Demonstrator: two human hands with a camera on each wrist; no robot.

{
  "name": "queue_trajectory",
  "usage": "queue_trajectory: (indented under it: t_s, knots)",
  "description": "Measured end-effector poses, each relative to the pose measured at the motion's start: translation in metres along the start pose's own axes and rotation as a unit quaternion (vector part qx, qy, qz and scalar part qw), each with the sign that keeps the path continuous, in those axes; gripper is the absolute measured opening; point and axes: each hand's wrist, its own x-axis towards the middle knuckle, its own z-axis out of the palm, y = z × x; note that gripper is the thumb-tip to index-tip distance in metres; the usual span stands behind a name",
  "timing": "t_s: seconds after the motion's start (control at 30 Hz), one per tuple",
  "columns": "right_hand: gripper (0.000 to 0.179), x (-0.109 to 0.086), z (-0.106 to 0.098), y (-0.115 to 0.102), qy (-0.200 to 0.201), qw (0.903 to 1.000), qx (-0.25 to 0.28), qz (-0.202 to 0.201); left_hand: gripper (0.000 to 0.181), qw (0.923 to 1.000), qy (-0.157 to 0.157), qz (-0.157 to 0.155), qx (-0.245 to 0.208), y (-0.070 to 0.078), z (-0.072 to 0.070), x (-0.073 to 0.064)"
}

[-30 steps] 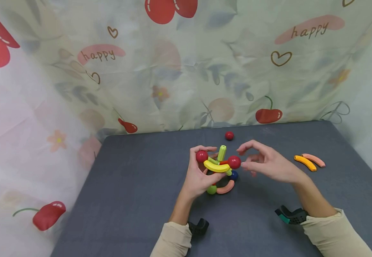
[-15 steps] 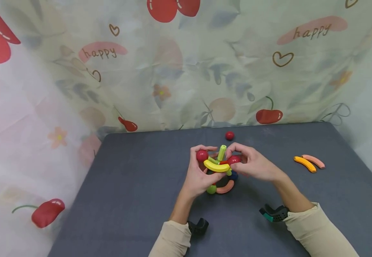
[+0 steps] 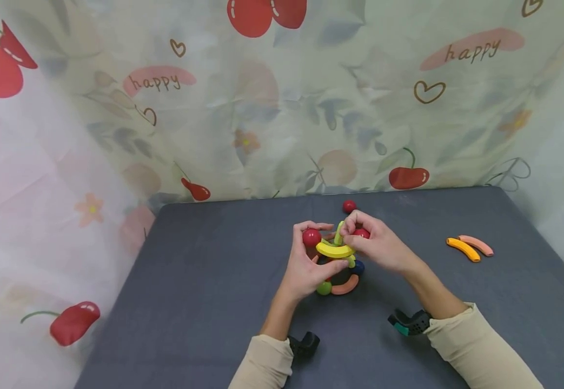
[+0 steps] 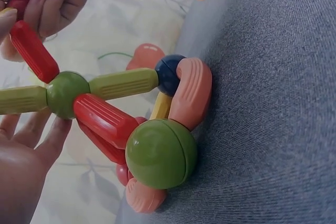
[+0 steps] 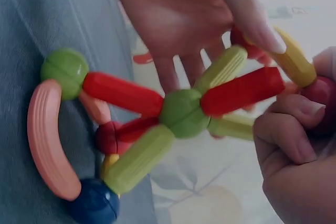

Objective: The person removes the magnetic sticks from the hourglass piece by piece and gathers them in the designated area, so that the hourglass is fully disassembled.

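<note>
Sleeves: two, beige; we see the left sleeve (image 3: 262, 361) and the right sleeve (image 3: 481, 346) at the near edge.
Wrist mounts: two, black; left mount (image 3: 306, 346) and right mount (image 3: 412, 323), the latter with a green patch.
Structure: one stick-and-ball structure (image 4: 123, 84), standing on the dark grey table (image 3: 204, 292), between the hands.
Its base: we list a green ball (image 5: 64, 73), a salmon curved stick (image 5: 48, 142) and a navy ball (image 5: 95, 202), joined in that order.
Its hub: a second green ball (image 5: 184, 113), raised above the base, with red and yellow-green sticks running from it.
Left hand (image 3: 305, 271): thumb and fingers grip the structure's upper part, beside a red ball (image 3: 312, 237) at one end of a yellow curved stick (image 3: 332, 250).
Right hand (image 3: 385, 246): fingers curled, pinching another red ball (image 3: 362, 233) at the yellow stick's other end; we cannot tell whether this ball touches the red stick (image 5: 244, 91) beneath.
Loose sticks: orange (image 3: 463, 250) and pink (image 3: 476, 245), both curved, side by side on the table's right.
Loose ball: red (image 3: 349, 206), near the far edge.
Backdrop: printed cloth (image 3: 286, 124); we read "happy" twice.
</note>
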Motion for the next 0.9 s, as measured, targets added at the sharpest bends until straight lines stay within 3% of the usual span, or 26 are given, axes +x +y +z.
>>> queue_trajectory:
  t_s: [0.2,0.33,0.47,0.57,0.67,0.73,0.8,0.9]
  knots:
    - [0.019,0.003,-0.010,0.002,0.021,0.9980,0.036,0.049,0.074,0.9997,0.003,-0.013,0.019,0.001,0.000,0.000]
    - [0.025,0.005,-0.009,0.003,0.022,0.9978,0.046,0.042,0.070,0.9999,0.003,-0.013,0.009,0.002,-0.001,0.001]
    - [0.029,0.006,-0.006,-0.001,0.048,0.9974,0.048,0.026,0.066,1.0000,0.003,-0.007,-0.005,0.001,-0.002,0.001]
    - [0.024,0.006,-0.009,-0.003,0.068,0.9954,0.064,0.022,0.064,0.9999,0.004,-0.003,-0.012,0.001,-0.002,0.001]
    - [0.007,0.012,-0.022,0.002,0.083,0.9938,0.070,0.024,0.064,0.9999,0.004,-0.005,-0.011,0.003,-0.002,0.001]
    - [0.008,0.018,-0.035,0.012,0.094,0.9944,0.027,0.039,0.063,0.9999,0.005,-0.011,-0.009,0.003,-0.002,0.001]
    - [0.023,0.027,-0.049,0.027,0.107,0.9898,-0.067,0.065,0.062,0.9998,0.006,-0.016,-0.007,0.003,-0.002,0.000]
    - [0.041,0.039,-0.066,0.055,0.124,0.9670,-0.194,0.110,0.061,0.9997,0.007,-0.024,-0.003,0.003,-0.002,-0.001]
